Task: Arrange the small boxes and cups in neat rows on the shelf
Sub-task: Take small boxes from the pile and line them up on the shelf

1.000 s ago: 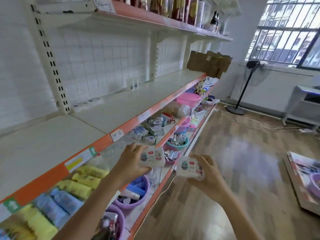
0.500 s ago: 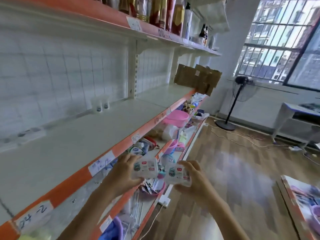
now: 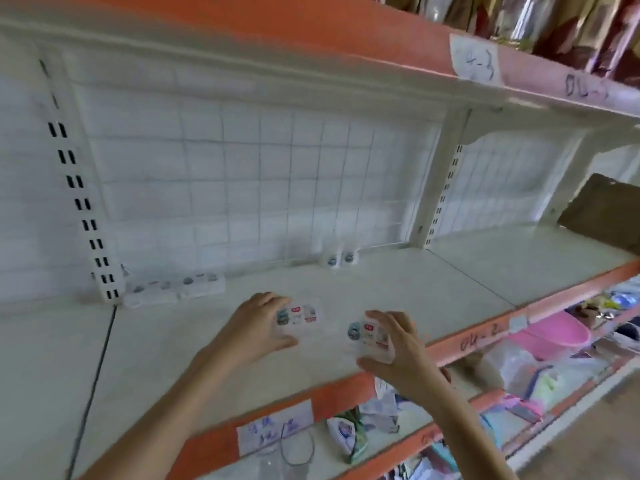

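Two small white boxes with printed labels are held above the pale shelf board (image 3: 398,292), one in each hand, label side up, which would keep the print facing outward once they are set down. The left box (image 3: 300,316) sits in the left hand (image 3: 258,332), whose fingers curl over its far edge while the thumb closes on the near edge; the right box (image 3: 370,336) is pinched the same way by the right hand (image 3: 401,351), fingers on top and thumb beneath. The two boxes are near each other but apart, the right one at about 4 o'clock from the left one and closer to the orange front lip (image 3: 450,348) of the shelf. Whether either box already touches the board cannot be told, as the picture is blurred. Well apart at 10 o'clock from the left box, a row of like boxes (image 3: 175,289) lies flat against the back grid panel (image 3: 242,174), just beside the slotted upright (image 3: 83,209); that row looks like the line to extend. At 1 o'clock, two small cups (image 3: 341,258) stand side by side against the grid, probably the start of the cup row. Carrying a pair at once likely lets both go down together, aligned. Below the lip, the lower shelf holds a pink basin (image 3: 550,332) and mixed packets.
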The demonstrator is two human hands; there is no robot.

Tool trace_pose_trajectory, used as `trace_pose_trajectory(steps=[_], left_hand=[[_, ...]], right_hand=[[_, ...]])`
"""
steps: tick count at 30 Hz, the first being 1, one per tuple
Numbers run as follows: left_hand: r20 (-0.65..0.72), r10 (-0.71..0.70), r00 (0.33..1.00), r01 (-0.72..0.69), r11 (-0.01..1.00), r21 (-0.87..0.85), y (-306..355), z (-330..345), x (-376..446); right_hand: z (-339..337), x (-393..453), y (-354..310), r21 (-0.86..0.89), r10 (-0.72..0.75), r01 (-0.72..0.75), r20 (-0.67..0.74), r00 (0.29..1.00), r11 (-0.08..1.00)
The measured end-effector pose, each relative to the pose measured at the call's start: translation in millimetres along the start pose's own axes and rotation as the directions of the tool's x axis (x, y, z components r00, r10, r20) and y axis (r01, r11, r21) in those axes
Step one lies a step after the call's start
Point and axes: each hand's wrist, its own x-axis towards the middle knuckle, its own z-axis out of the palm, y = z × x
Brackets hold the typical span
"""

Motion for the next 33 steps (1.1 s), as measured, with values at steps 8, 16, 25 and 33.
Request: trace_pose_trajectory(steps=[8, 16, 25, 33], left_hand=[[-0.085, -0.256, 0.963, 0.268, 0.945, 0.188, -59.9, -6.5, 47.2], [-0.066, -0.346, 0.936, 0.349, 0.885, 0.308, -91.3, 3.9, 55.0], [-0.328, -0.357, 0.875, 0.424, 0.892, 0.159, -102.8, 20.7, 48.9], [-0.368, -0.371, 0.852, 0.397, 0.918, -0.006, -117.6, 29.9, 52.0]], right_hand=[[33.6, 142.0, 13.5, 0.045, -0.212, 0.208, 0.245, 0.946, 0.977], [81.2, 217.0, 14.4, -0.013, -0.293, 0.317, 0.353, 0.889, 0.948], [116.9, 226.7, 15.1, 0.117, -0.352, 0.337, 0.143, 0.925, 0.934], [127.8, 231.9, 8.7, 0.085, -0.325, 0.316, 0.132, 0.936, 0.945]])
